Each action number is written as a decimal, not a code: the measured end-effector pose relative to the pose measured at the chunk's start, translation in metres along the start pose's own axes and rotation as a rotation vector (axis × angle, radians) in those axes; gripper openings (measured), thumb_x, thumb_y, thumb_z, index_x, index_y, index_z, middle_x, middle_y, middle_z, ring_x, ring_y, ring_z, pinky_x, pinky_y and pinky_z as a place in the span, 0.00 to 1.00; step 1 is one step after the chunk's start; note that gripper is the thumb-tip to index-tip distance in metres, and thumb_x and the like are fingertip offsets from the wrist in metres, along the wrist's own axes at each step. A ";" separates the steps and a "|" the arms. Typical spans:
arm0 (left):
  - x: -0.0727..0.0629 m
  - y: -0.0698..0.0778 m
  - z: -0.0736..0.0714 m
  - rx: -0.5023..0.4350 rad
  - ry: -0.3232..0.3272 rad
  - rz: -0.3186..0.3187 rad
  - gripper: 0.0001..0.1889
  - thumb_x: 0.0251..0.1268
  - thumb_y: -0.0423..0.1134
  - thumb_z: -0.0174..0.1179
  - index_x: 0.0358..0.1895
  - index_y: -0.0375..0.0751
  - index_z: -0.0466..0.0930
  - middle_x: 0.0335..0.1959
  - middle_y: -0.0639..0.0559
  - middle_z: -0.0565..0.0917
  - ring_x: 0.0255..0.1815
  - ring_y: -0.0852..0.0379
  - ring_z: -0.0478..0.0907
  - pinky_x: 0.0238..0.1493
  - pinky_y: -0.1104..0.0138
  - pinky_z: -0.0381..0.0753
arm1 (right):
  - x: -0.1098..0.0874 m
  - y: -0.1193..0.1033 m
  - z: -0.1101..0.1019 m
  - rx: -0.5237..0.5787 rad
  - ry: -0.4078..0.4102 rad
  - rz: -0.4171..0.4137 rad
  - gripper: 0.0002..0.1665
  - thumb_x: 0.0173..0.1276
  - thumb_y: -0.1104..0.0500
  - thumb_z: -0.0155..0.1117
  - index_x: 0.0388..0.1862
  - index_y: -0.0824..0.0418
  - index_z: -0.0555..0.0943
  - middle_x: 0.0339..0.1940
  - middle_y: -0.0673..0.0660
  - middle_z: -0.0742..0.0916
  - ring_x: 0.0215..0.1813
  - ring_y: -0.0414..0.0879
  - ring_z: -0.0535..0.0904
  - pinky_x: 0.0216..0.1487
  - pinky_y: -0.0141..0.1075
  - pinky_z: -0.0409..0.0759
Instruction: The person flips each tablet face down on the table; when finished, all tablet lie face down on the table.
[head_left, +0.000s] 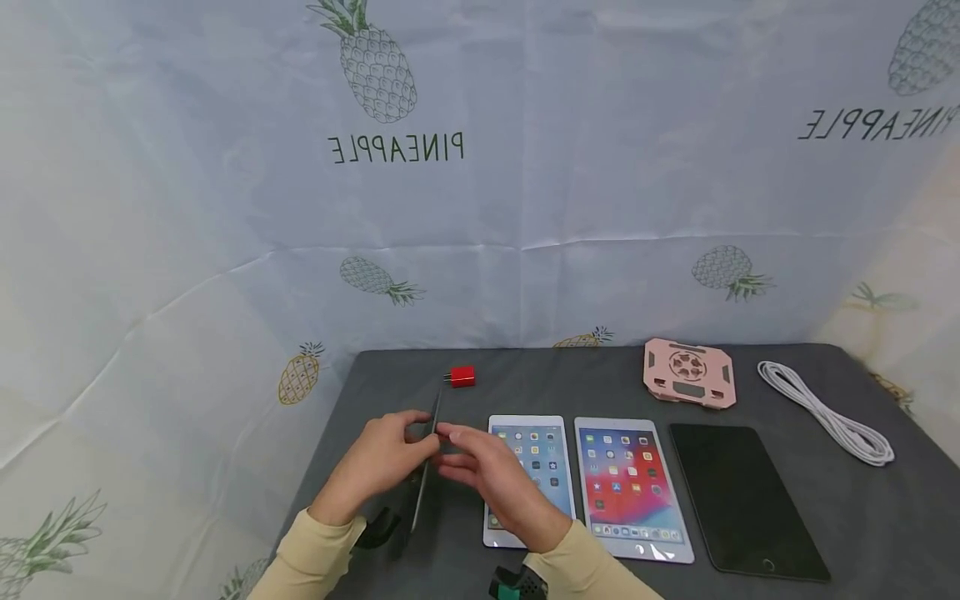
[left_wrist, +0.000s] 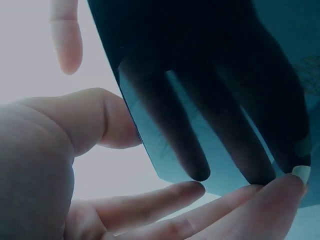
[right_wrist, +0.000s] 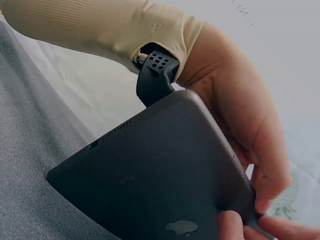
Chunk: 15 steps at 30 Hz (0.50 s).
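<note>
A dark grey tablet stands on its edge, tilted, above the left part of the table. My left hand grips its upper edge, with the thumb on the rim and the fingers by the glossy dark screen, which mirrors them. The back, bearing an apple logo, faces my right hand. My right hand is beside the tablet; a fingertip touches the back close to the upper edge. Most of the right hand lies outside the right wrist view.
Right of the hands lie a white tablet with lit screen, another with a red-blue screen, and a black tablet. Behind them are a red plug adapter, a pink plate with a round grille and a coiled white cable.
</note>
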<state>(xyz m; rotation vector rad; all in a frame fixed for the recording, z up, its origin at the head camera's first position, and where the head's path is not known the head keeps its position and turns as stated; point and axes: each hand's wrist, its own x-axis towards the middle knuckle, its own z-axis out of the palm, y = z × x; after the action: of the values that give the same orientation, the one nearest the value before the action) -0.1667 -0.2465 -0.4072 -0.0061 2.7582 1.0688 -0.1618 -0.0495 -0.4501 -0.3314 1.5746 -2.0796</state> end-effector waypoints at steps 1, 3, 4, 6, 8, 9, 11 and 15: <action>-0.001 0.000 -0.001 -0.001 0.002 0.005 0.28 0.72 0.46 0.63 0.72 0.39 0.81 0.30 0.55 0.91 0.25 0.52 0.85 0.27 0.61 0.79 | 0.000 0.000 0.000 -0.009 -0.007 0.002 0.36 0.87 0.46 0.51 0.82 0.67 0.69 0.83 0.67 0.73 0.75 0.60 0.81 0.76 0.47 0.80; -0.002 0.001 -0.002 0.002 0.008 0.014 0.27 0.72 0.45 0.63 0.72 0.38 0.81 0.30 0.53 0.91 0.23 0.53 0.83 0.26 0.61 0.78 | 0.001 0.001 0.000 -0.023 -0.017 0.009 0.36 0.86 0.47 0.51 0.82 0.67 0.70 0.83 0.66 0.73 0.75 0.61 0.81 0.76 0.48 0.80; -0.002 0.001 -0.002 0.005 0.012 0.017 0.27 0.73 0.45 0.63 0.72 0.38 0.81 0.32 0.52 0.92 0.22 0.54 0.82 0.27 0.61 0.78 | 0.002 0.002 -0.001 -0.029 -0.022 0.017 0.35 0.86 0.47 0.52 0.81 0.67 0.71 0.83 0.66 0.74 0.75 0.61 0.81 0.76 0.48 0.80; -0.004 0.001 -0.004 0.007 0.022 0.014 0.27 0.73 0.44 0.64 0.72 0.38 0.81 0.38 0.49 0.93 0.20 0.55 0.80 0.27 0.61 0.78 | 0.003 0.004 -0.001 -0.038 -0.029 0.036 0.35 0.86 0.47 0.53 0.81 0.66 0.72 0.82 0.66 0.75 0.75 0.62 0.81 0.76 0.48 0.80; -0.006 0.001 -0.006 0.004 0.031 0.006 0.27 0.73 0.43 0.64 0.72 0.38 0.80 0.44 0.45 0.94 0.20 0.55 0.80 0.27 0.61 0.78 | 0.004 0.006 -0.003 -0.049 -0.036 0.057 0.34 0.86 0.47 0.53 0.80 0.67 0.73 0.82 0.67 0.75 0.75 0.64 0.80 0.75 0.49 0.80; -0.006 0.000 -0.007 -0.001 0.034 0.001 0.27 0.74 0.43 0.63 0.73 0.38 0.80 0.46 0.43 0.94 0.18 0.54 0.77 0.27 0.61 0.78 | 0.005 0.008 -0.004 -0.056 -0.038 0.067 0.34 0.86 0.47 0.54 0.80 0.67 0.73 0.82 0.68 0.75 0.75 0.65 0.80 0.75 0.49 0.80; -0.008 -0.001 -0.011 -0.009 0.043 -0.006 0.27 0.74 0.41 0.62 0.73 0.38 0.79 0.51 0.41 0.93 0.15 0.54 0.74 0.26 0.61 0.77 | 0.006 0.011 -0.006 -0.072 -0.041 0.084 0.35 0.86 0.47 0.54 0.81 0.68 0.72 0.82 0.69 0.74 0.76 0.66 0.79 0.75 0.49 0.80; -0.009 -0.005 -0.017 -0.022 0.051 -0.014 0.27 0.76 0.40 0.60 0.75 0.37 0.78 0.53 0.39 0.92 0.12 0.53 0.70 0.26 0.60 0.77 | 0.008 0.015 -0.009 -0.118 -0.033 0.114 0.37 0.85 0.47 0.55 0.82 0.70 0.69 0.83 0.71 0.72 0.76 0.67 0.78 0.76 0.51 0.79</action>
<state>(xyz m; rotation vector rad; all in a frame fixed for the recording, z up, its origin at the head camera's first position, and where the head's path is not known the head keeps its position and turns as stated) -0.1602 -0.2622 -0.3967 -0.0568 2.7876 1.1099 -0.1689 -0.0496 -0.4677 -0.3080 1.6607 -1.8917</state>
